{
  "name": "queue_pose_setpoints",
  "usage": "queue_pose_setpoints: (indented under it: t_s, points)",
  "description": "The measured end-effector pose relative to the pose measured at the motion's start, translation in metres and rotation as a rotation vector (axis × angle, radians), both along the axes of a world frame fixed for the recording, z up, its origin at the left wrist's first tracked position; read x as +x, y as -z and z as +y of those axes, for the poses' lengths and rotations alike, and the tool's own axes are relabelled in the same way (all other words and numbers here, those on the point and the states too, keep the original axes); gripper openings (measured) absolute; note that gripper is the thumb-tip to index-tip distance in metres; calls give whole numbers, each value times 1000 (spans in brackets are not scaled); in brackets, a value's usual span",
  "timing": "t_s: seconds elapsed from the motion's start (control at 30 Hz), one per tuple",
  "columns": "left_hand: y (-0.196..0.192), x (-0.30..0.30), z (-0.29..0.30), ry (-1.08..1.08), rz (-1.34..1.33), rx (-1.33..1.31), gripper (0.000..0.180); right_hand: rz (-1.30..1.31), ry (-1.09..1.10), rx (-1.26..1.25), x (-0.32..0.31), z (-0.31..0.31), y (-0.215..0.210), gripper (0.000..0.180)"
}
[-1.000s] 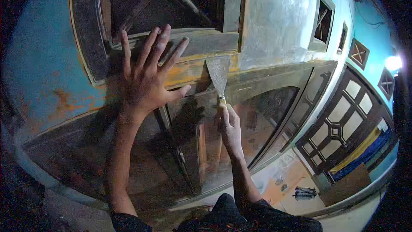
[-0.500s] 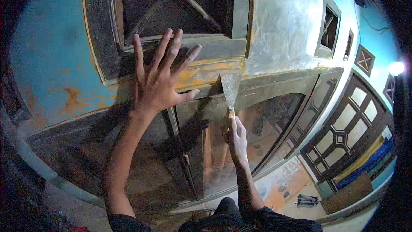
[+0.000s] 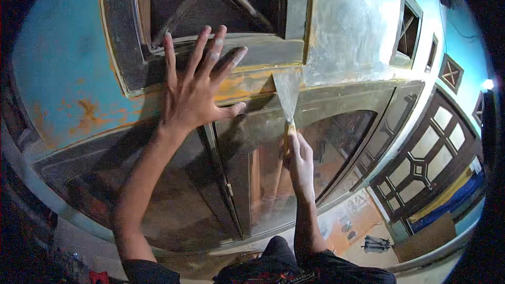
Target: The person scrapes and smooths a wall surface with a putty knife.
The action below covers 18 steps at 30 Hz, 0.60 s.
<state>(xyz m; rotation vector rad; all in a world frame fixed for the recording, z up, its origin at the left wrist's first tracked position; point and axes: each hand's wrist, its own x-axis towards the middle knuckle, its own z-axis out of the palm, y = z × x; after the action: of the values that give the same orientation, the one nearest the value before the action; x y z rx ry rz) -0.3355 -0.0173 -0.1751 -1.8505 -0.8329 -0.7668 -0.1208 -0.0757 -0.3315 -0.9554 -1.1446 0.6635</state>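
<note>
My right hand (image 3: 301,162) is closed round the wooden handle of a scraper (image 3: 288,94). Its broad metal blade points up and lies at the narrow wall strip (image 3: 247,85), patched orange and pale, between the window frame and the door frame below. My left hand (image 3: 193,94) is spread with fingers apart against the wall and the lower edge of the dark window frame (image 3: 221,58). No object is in it. Pale dust marks some of its fingertips.
Below the strip stand dark double doors with glass panes (image 3: 321,137). Turquoise wall (image 3: 58,47) with orange patches lies left; a whitish patched wall (image 3: 352,26) is on the right. Further right are a panelled door (image 3: 421,163), a bright lamp (image 3: 488,83) and a grey folded thing (image 3: 376,243) on the floor.
My right hand has moved up and slightly right with the scraper, whose blade is now higher on the wall strip. My left hand stays in almost the same place, spread.
</note>
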Motion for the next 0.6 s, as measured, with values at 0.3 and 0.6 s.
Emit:
queue_pose_setpoints:
  t_s: [0.3,0.6]
  points:
    - [-1,1,-3,-35,32,35,95,58,-104,-67,-11,-12,4,33]
    - [-3,1,-3,20,29,-7,92,50,-67,-15,-3,-5,9,31]
